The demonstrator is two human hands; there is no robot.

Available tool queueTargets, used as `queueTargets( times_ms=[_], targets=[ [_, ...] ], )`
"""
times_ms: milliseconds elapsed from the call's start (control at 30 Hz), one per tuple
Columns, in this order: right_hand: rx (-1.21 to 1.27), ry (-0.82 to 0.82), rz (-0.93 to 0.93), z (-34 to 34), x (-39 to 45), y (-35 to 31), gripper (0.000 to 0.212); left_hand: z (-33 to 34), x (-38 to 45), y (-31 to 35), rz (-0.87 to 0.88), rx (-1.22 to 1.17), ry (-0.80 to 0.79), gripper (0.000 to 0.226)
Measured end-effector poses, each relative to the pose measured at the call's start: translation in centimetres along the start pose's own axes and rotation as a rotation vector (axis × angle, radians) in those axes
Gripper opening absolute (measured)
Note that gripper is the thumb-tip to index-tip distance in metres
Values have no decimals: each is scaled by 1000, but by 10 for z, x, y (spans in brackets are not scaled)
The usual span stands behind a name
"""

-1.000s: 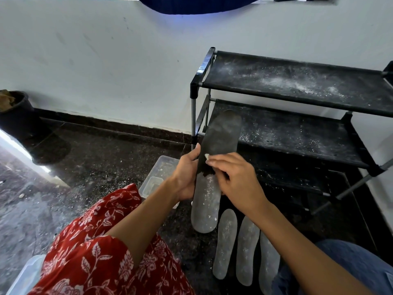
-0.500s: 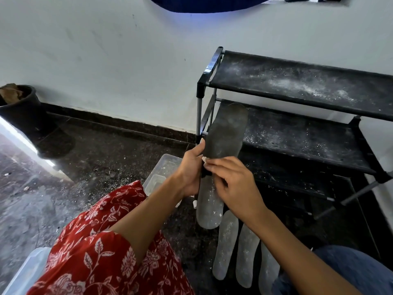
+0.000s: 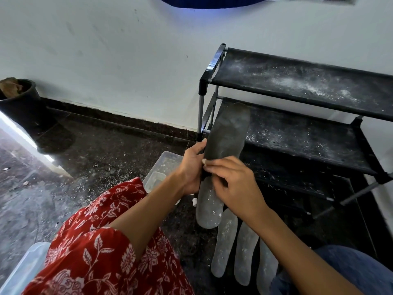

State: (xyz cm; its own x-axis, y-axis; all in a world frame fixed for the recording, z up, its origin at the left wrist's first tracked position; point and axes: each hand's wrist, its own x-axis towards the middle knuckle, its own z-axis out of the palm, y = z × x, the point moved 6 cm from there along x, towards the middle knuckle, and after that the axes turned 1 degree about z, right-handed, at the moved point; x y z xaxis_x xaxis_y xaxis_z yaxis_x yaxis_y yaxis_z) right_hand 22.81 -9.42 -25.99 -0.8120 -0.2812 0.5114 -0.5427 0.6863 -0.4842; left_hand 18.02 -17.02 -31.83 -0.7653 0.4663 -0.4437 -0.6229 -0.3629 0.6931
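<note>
- A dark speckled floor point(image 3: 106, 158) is bounded by a white wall point(image 3: 127, 50); a dusty black shoe rack point(image 3: 297, 81) is set at 2 o'clock from the hands.
- A long insole point(image 3: 225, 133) is held off the floor mid-view, its long axis run from 6 o'clock to 12 o'clock and tipped slightly toward 1 o'clock. The upper half is dark, the lower half pale.
- The left hand point(image 3: 191, 167) is wrapped round the insole's left edge at mid-length.
- The right hand point(image 3: 234, 184) is laid across the front from 4 o'clock, with its fingertips point(image 3: 214, 165) pinched where dark meets pale. What exactly is pinched cannot be told.
- The pale layer lies toward 6 o'clock of that pinch, so a pull along the long axis is judged to be called for; the right hand is nearer.
- Three pale insoles point(image 3: 225, 241) are laid on the floor at 6 o'clock, and a plastic tub point(image 3: 163, 165) at 9 o'clock.
</note>
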Motion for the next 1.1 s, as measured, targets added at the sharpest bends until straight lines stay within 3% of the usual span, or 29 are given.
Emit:
queueTargets(
  times_ms=[133, 333, 600, 800, 1000, 1100],
  targets=[
    [42, -66, -35, 7, -6, -10, 18, -1, -2, 0, -17, 11, -14, 71],
    [-135, 172, -4, -21, 2, 8, 22, 1, -1, 3, 29, -28, -36, 71],
    [-119, -146, 9, 3, -5, 3, 15, 1, 0, 3, 34, -34, -57, 77],
    [-147, -36, 4, -6, -1, 7, 20, 2, -4, 8, 43, 6, -70, 68],
    [1, -76, 44, -1, -2, 8, 15, 1, -2, 8, 64, -13, -62, 70],
    [53, 111, 50, -16, 0, 10, 19, -2, 0, 8, 63, 7, -28, 69]
  ],
)
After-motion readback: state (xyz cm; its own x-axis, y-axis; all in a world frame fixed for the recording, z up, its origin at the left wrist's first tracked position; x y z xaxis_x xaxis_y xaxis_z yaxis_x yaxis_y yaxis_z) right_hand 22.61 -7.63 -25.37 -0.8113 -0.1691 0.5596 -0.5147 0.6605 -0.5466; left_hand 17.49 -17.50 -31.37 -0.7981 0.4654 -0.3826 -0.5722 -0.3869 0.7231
